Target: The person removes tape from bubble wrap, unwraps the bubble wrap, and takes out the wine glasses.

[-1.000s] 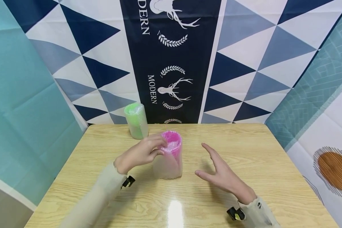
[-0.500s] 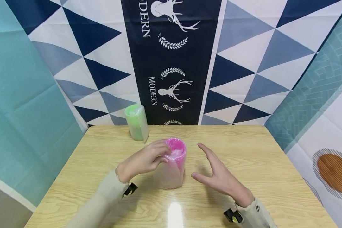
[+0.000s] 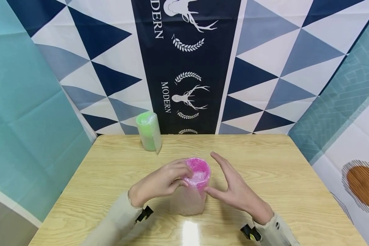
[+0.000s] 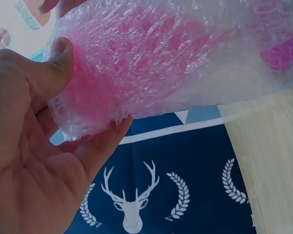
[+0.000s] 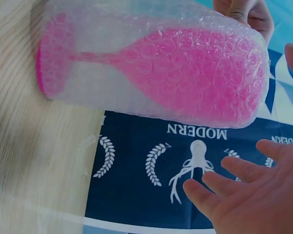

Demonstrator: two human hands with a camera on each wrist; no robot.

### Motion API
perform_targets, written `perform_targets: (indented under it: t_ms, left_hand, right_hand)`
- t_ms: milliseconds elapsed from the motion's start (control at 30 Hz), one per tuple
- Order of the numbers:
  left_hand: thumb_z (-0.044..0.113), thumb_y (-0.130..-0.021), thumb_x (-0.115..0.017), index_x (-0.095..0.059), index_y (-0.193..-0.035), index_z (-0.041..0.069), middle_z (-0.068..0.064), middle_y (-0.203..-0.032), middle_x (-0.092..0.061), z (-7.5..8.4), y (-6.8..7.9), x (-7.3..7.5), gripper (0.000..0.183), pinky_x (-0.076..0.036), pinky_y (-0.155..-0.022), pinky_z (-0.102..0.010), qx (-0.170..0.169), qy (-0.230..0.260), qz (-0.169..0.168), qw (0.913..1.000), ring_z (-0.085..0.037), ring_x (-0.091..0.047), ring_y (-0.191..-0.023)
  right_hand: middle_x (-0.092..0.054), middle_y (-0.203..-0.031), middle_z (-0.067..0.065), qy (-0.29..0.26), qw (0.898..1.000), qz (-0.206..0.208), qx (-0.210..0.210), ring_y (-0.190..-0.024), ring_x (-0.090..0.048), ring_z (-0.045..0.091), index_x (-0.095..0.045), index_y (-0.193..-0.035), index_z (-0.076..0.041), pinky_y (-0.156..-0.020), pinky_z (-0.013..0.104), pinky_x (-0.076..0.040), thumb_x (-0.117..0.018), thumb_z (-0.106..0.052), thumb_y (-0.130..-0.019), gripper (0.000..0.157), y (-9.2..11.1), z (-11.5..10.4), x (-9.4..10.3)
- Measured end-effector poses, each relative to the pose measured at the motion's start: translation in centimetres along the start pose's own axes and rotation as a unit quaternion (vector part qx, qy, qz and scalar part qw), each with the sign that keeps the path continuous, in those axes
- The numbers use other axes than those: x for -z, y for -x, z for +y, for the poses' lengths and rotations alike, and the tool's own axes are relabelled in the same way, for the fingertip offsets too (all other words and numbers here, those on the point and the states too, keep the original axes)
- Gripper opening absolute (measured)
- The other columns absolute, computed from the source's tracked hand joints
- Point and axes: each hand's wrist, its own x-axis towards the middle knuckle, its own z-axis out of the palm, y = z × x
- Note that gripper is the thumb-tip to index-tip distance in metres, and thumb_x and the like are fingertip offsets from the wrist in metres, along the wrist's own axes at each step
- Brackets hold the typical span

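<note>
Clearly, the pink goblet [image 5: 195,73] is wrapped in bubble wrap [image 3: 187,200] and stands roughly upright near the middle of the bench [image 3: 249,153], between the two hands; whether its foot touches the wood cannot be told for certain. From the head camera it passes for a plain cylinder, with a pink mouth above and milky plastic below. Only the right wrist view lays out its whole shape, a broad bowl, a thin stem and a flat foot, while the left wrist view catches just a magenta patch of that foot past the blurred plastic. The left hand [image 3: 163,179] grips the wrapped rim; its own wrist camera shows the thumb against the outside of the wrap. The right hand [image 3: 236,191] is held wide beside the goblet, fingers spread and holding nothing; overhead its thumb seems to meet the wrap, yet the right wrist view shows a gap. Farther back on the left, seen from the head alone, a green wrapped item [image 3: 149,131] stands near the bench's far edge. Behind rises a patterned cloth [image 3: 190,61] with deer heads, laurels and triangles, flanked by a teal sheet [image 3: 33,119].
</note>
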Motion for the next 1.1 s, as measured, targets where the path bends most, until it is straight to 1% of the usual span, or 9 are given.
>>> perform_targets:
  t_ms: [167,300,400,467,667,800,933,1000,1100]
  left_hand:
    - [0.017,-0.092,-0.073,-0.071,-0.108,0.008,0.0,-0.109,-0.072,0.5,0.2,-0.2,0.018,-0.035,-0.124,-0.034,-0.016,0.019,-0.002,0.9997,-0.013,-0.065,-0.112]
    - [0.019,-0.092,-0.073,-0.071,-0.108,0.008,0.0,-0.11,-0.072,0.7,0.3,-0.4,0.02,-0.036,-0.124,-0.035,-0.023,0.014,0.002,0.9996,-0.014,-0.065,-0.115]
    - [0.018,-0.092,-0.074,-0.071,-0.108,0.008,0.0,-0.11,-0.072,0.8,0.2,-0.4,0.019,-0.038,-0.123,-0.033,-0.023,0.009,0.005,0.9997,-0.014,-0.065,-0.117]
    - [0.016,-0.092,-0.074,-0.072,-0.108,0.008,0.0,-0.11,-0.072,0.9,0.2,-0.4,0.018,-0.037,-0.123,-0.032,-0.02,0.01,0.005,0.9997,-0.015,-0.065,-0.117]
    - [0.017,-0.092,-0.074,-0.072,-0.108,0.008,0.0,-0.11,-0.072,1.0,0.2,-0.5,0.019,-0.037,-0.123,-0.033,-0.017,0.007,0.001,0.9998,-0.016,-0.064,-0.122]
    - [0.017,-0.092,-0.074,-0.072,-0.11,0.008,-0.001,-0.113,-0.073,1.2,0.3,-0.6,0.021,-0.038,-0.122,-0.034,-0.014,0.001,0.004,0.9999,-0.019,-0.062,-0.126]
    - [0.016,-0.092,-0.074,-0.071,-0.112,0.008,-0.001,-0.115,-0.073,1.5,0.4,-0.6,0.022,-0.036,-0.124,-0.036,-0.003,0.001,0.004,1.0,-0.02,-0.061,-0.13]
    - [0.015,-0.092,-0.074,-0.071,-0.113,0.008,-0.001,-0.116,-0.073,1.7,0.4,-0.7,0.022,-0.035,-0.124,-0.037,0.002,0.003,0.003,1.0,-0.02,-0.06,-0.131]
    - [0.015,-0.092,-0.074,-0.071,-0.113,0.009,0.0,-0.115,-0.072,1.8,0.4,-0.7,0.022,-0.035,-0.124,-0.035,0.007,0.004,0.004,1.0,-0.021,-0.058,-0.134]
  right_hand:
    - [-0.034,-0.166,0.004,0.007,0.999,0.011,0.037,-0.151,-0.037,0.03,-0.024,-0.163,-0.026,-0.118,0.06,-0.038,-0.085,-0.039,-0.083,0.101,0.0,-0.6,-0.1]
    - [-0.045,-0.158,0.008,0.018,0.994,0.04,0.1,-0.145,-0.046,0.029,-0.039,-0.157,-0.016,-0.121,0.042,-0.039,-0.086,-0.037,-0.084,0.089,0.1,-0.8,-0.3]
    - [-0.056,-0.146,0.011,0.023,0.984,0.076,0.159,-0.136,-0.053,0.03,-0.053,-0.146,-0.007,-0.122,0.026,-0.037,-0.081,-0.042,-0.088,0.073,0.1,-0.7,-0.5]
    - [-0.061,-0.137,0.013,0.016,0.976,0.097,0.195,-0.128,-0.059,0.03,-0.06,-0.137,-0.002,-0.119,0.02,-0.037,-0.077,-0.044,-0.092,0.064,0.0,-0.6,-0.7]
    - [-0.068,-0.12,0.018,-0.012,0.954,0.126,0.272,-0.112,-0.067,0.032,-0.07,-0.118,0.002,-0.111,0.018,-0.046,-0.074,-0.034,-0.096,0.043,-0.4,-0.7,-1.0]
    - [-0.072,-0.113,0.014,-0.01,0.952,0.125,0.28,-0.113,-0.067,0.036,-0.074,-0.11,-0.001,-0.111,0.022,-0.048,-0.075,-0.031,-0.095,0.033,-0.4,-0.9,-1.0]
    - [-0.074,-0.112,0.01,-0.002,0.962,0.101,0.255,-0.117,-0.066,0.036,-0.076,-0.107,-0.005,-0.112,0.02,-0.046,-0.076,-0.031,-0.094,0.029,-0.1,-0.8,-0.8]
    - [-0.073,-0.114,0.01,0.004,0.967,0.09,0.239,-0.119,-0.065,0.035,-0.075,-0.109,-0.005,-0.114,0.019,-0.043,-0.077,-0.034,-0.094,0.032,0.1,-0.7,-0.7]
    - [-0.073,-0.115,0.01,0.012,0.969,0.08,0.232,-0.12,-0.065,0.035,-0.075,-0.11,-0.004,-0.114,0.018,-0.043,-0.078,-0.035,-0.093,0.036,0.2,-0.7,-0.6]
